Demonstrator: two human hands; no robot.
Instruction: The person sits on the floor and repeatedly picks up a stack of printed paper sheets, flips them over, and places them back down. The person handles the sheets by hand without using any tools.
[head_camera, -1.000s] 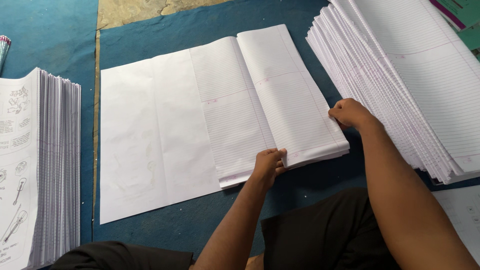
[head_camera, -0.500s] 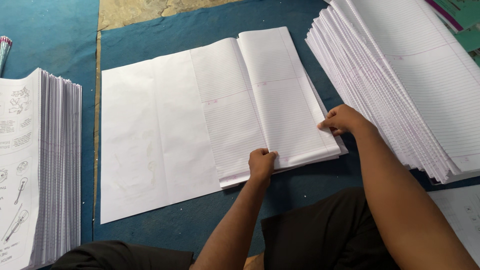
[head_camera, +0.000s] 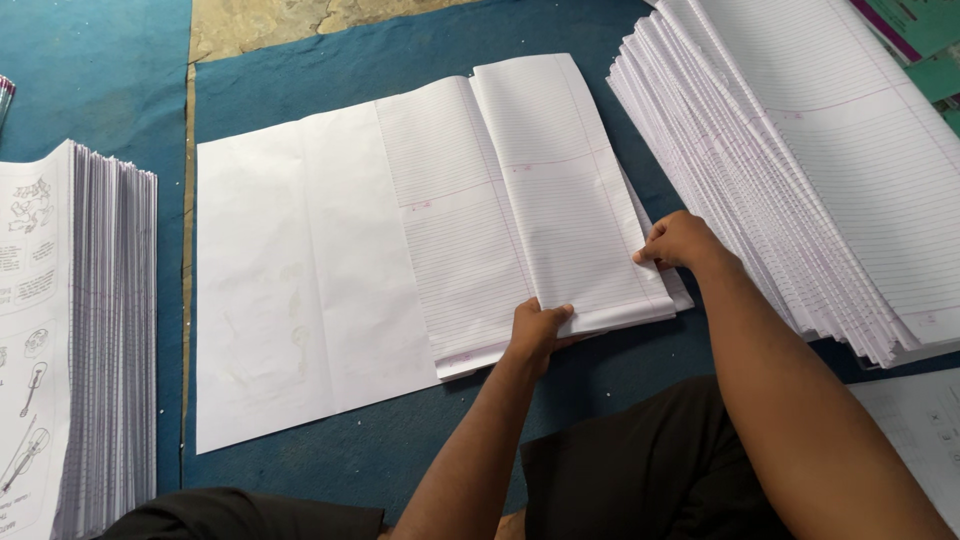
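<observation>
The left hand (head_camera: 538, 328) pinches the near edge of the folded lined sheets (head_camera: 530, 215), thumb on top, at the fold. The right hand (head_camera: 680, 242) grips their right edge, fingers curled on it. The sheets lie on a large blank sheet (head_camera: 290, 290) (spread on blue cloth (head_camera: 300, 75)), between two paper stacks (head_camera: 800, 150).

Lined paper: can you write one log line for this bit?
left hand: grips near edge of lined paper bundle | right hand: pinches its right edge | bundle: on blank white sheet
</observation>
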